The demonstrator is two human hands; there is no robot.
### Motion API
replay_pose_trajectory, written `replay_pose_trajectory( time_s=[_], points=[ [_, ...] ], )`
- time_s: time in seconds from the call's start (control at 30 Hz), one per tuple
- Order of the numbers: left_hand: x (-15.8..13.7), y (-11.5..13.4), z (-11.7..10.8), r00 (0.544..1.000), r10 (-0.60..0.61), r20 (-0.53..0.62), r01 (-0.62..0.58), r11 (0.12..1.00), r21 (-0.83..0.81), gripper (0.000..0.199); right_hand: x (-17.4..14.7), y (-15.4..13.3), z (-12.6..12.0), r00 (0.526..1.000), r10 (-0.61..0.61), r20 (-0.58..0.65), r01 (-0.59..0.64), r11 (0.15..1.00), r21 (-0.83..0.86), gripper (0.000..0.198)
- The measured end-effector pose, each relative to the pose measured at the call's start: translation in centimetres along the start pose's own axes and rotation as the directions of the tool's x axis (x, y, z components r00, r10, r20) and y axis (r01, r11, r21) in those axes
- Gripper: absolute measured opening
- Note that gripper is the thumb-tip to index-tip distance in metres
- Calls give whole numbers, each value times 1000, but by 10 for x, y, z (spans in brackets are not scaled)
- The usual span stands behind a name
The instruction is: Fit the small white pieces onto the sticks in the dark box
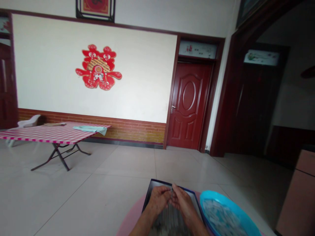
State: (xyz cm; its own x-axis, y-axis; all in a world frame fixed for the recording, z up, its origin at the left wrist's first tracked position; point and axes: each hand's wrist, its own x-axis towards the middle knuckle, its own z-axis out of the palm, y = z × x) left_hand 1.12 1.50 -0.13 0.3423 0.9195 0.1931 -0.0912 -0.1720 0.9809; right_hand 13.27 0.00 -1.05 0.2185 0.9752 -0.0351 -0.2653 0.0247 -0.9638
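My left hand (158,198) and my right hand (182,200) meet above a shallow dark-rimmed box (150,187) with a pale inside. Both are closed, thumbs and fingers pinched together around a small thin grey piece (171,190). What kind of piece it is, I cannot tell. Below my wrists, many thin greyish pieces (169,223) lie lengthwise in the box, blurred and partly covered by my forearms. To the right of my right hand, a bright blue basin (242,209) holds a heap of loose whitish-grey pieces (220,218).
Box and basin rest on a round pink surface (130,216). Farther left stands a folding table with a red-checked cover (49,133) and a pale cloth (90,128), a white chair (29,121) behind it. A pinkish cabinet (299,196) is at the right edge; a red door (188,105) is ahead.
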Motion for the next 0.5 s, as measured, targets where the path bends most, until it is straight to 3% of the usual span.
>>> replay_pose_trajectory(
  time_s=[0.13, 0.4, 0.5],
  points=[
    [2, -6, -1, 1000, -6, -24, 6, 1000, -7, 30, -1, -3, -1, 1000, 3, -15, -2, 999, 55, 48],
    [2, -4, -1, 1000, -1, -15, 1, 1000, -3, 29, -6, -5, 2, 999, -47, 25, 48, 998, -37, 43],
    [0, 0, 0, 1000, -16, -20, 16, 1000, -16, 30, -5, -3, 3, 1000, -17, -16, 16, 999, -29, 46]
  ],
)
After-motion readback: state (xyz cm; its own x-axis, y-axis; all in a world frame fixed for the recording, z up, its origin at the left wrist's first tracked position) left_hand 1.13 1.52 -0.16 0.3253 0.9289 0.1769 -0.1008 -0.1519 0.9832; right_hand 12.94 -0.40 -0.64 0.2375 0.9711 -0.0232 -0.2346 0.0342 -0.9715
